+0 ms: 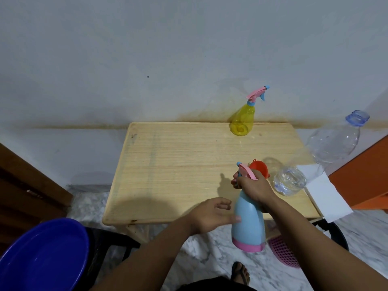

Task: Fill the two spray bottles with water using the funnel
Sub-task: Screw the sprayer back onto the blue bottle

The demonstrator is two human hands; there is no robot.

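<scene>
My right hand (253, 186) grips the pink spray head and neck of a light-blue spray bottle (248, 224) with a pink base, held up over the table's near edge. My left hand (212, 215) is beside it, fingers loosely curved, thumb tip touching the bottle's side. A red funnel (259, 168) shows just behind my right hand; what it rests on is hidden. A yellow spray bottle (243, 119) with a pink and blue head stands at the far edge of the wooden table (168, 164). A large clear water bottle (323, 156), uncapped, stands at the right edge with a little water at its bottom.
A blue basin (42, 255) sits at lower left on a dark stool. A white paper sheet (327, 194) hangs over the table's right edge. A pink mesh basket (283, 253) lies on the marble floor under the table. The wall is right behind the table.
</scene>
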